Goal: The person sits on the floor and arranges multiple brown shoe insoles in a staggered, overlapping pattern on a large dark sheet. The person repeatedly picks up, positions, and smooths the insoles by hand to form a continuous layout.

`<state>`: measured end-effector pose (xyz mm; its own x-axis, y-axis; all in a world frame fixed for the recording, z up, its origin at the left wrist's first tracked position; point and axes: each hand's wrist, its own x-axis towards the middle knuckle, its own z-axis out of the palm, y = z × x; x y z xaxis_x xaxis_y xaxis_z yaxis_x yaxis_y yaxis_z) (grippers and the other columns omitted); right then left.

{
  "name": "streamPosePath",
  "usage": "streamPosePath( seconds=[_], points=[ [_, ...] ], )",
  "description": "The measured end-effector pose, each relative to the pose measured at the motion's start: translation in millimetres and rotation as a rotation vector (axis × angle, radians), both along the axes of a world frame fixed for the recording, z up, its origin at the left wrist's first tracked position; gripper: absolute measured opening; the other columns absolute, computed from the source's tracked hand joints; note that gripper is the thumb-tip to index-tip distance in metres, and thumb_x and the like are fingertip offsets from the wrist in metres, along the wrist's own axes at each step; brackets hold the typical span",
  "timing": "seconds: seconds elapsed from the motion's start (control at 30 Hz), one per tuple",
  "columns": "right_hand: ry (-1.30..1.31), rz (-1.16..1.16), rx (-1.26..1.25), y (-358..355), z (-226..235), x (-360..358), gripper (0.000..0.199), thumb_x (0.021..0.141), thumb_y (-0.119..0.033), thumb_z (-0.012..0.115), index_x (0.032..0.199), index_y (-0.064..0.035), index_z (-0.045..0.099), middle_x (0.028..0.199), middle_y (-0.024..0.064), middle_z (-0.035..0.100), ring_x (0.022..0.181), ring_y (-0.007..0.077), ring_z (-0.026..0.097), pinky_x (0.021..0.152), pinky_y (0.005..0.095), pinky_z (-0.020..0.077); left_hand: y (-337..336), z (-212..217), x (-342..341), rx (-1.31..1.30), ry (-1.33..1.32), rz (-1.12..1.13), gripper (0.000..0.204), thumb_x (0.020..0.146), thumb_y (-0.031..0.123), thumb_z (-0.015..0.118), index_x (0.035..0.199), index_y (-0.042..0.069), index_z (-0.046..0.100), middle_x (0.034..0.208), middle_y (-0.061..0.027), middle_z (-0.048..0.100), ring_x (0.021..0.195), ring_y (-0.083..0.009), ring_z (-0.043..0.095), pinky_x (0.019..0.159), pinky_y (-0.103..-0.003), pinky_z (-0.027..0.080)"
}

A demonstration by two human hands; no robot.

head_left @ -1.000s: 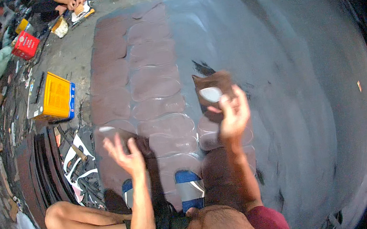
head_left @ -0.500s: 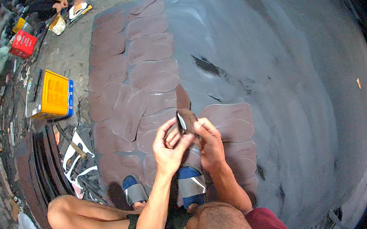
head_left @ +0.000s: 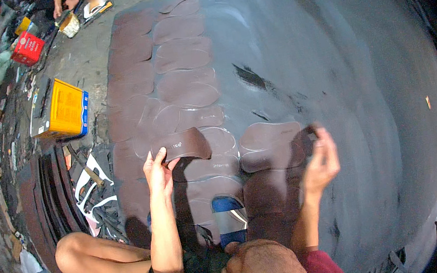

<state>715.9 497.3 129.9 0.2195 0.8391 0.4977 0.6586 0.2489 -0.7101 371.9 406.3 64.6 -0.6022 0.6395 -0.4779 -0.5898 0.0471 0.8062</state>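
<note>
My left hand (head_left: 158,172) pinches the near-left end of a brown insole (head_left: 184,144), lifted above the rows of similar insoles. Out to the right, my right hand (head_left: 321,163) is raised with thumb and fingertips together. A dark patch lies by those fingertips; whether it is a held piece or shadow is unclear. Between the hands, a pair of brown insoles (head_left: 271,140) lies on the big grey sheet (head_left: 358,119), which looks smeared with a pale film. More insoles (head_left: 181,54) cover the sheet's left side in columns, edge against edge.
A yellow and blue tin (head_left: 65,111) stands at the left, with a red box (head_left: 28,49) beyond it. Dark strips (head_left: 54,195) and black-and-white scraps (head_left: 94,192) lie nearer. My sandalled foot (head_left: 230,219) rests on the insoles. Another person's hand (head_left: 58,11) is at the far left.
My hands, together around a folded brown insole before, have moved apart. The left now carries a flattened insole to the left; the right has swung out to the right.
</note>
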Motion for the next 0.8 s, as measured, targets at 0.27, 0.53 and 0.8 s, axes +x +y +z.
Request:
streamPosePath(
  seconds=[0.27, 0.53, 0.8],
  points=[
    [0.906, 0.310, -0.780, -24.8, -72.5, -23.0, 0.054, 0.097, -0.034, 0.064, 0.145, -0.0114, 0.052, 0.126, 0.0162, 0.066, 0.094, 0.0215, 0.066, 0.082, 0.0391, 0.0567, 52.7, 31.3, 75.0, 0.121, -0.152, -0.303, 0.081, 0.093, 0.009, 0.067, 0.157, 0.003, 0.017, 0.136, -0.0202, 0.054, 0.112, -0.0340, 0.066, 0.086, -0.050, 0.061],
    [0.307, 0.111, -0.617, 142.9, -129.2, 40.2, 0.051, 0.079, -0.002, 0.076, 0.129, -0.0030, 0.063, 0.111, 0.0153, 0.072, 0.093, 0.0180, 0.069, 0.075, 0.0312, 0.0563, 154.6, -100.3, 99.7, -0.197, 0.324, -0.524, 0.035, 0.087, 0.011, 0.078, 0.117, -0.002, 0.068, 0.093, -0.0090, 0.072, 0.074, -0.0139, 0.065, 0.065, -0.029, 0.055],
    [0.206, -0.059, -0.662, 136.3, -165.3, 24.4, 0.040, 0.074, -0.003, 0.079, 0.113, -0.0036, 0.069, 0.095, 0.0080, 0.077, 0.081, 0.0132, 0.070, 0.079, 0.0293, 0.0534, 168.9, -150.8, 99.4, -0.316, 0.688, -0.467, 0.020, 0.079, 0.003, 0.081, 0.097, -0.003, 0.075, 0.079, -0.0072, 0.075, 0.061, -0.0106, 0.064, 0.055, -0.027, 0.052]
  ],
)
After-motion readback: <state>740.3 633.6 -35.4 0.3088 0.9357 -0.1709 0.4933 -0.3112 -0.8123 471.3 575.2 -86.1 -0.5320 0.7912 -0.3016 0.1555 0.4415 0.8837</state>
